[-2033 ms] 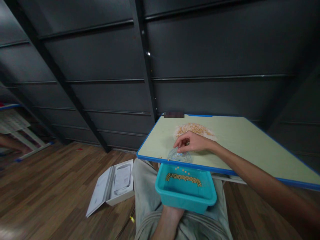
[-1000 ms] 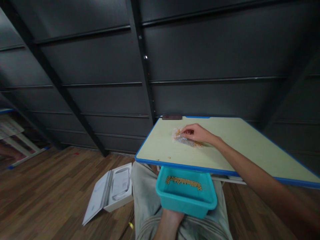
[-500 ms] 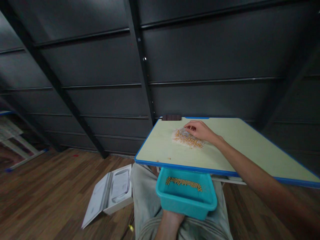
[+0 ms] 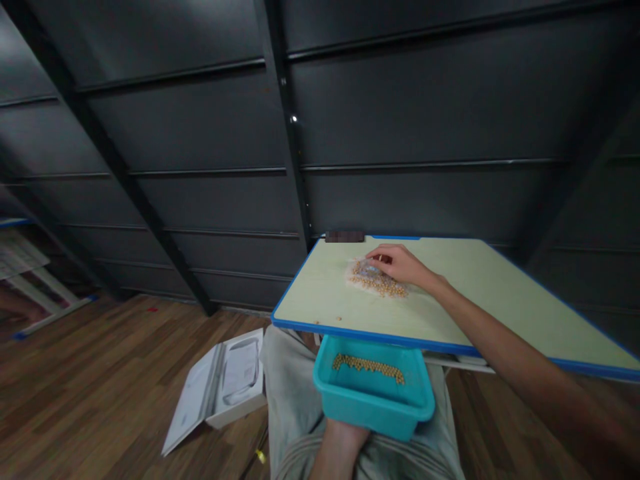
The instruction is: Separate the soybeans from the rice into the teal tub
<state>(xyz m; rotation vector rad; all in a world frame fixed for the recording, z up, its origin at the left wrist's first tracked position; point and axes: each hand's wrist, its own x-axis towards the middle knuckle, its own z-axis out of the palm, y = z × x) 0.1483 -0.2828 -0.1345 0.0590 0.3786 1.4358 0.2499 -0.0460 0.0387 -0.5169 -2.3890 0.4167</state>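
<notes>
My right hand [image 4: 400,265] rests on a pile of yellow beans [image 4: 383,285] at the far left of the green, blue-edged table [image 4: 475,287]. Its fingers are curled on a small clear plastic dish [image 4: 369,269] pressed into the pile. A teal bin [image 4: 373,410] sits on my lap under the table's near edge, with a row of beans [image 4: 367,363] along its far inner wall. My left hand [image 4: 340,440] holds the bin's near wall from below; only the wrist shows and the fingers are hidden.
A few stray beans [image 4: 339,318] lie near the table's front-left edge. A dark block [image 4: 344,236] sits at its far edge. An open white box [image 4: 220,383] lies on the wooden floor to the left. Dark metal panels stand behind. Another person's arm [image 4: 15,308] shows far left.
My right hand moved from the table's near edge, where beans dropped from the clear dish into the bin, back to the pile and pressed the dish into it. The bin stayed put.
</notes>
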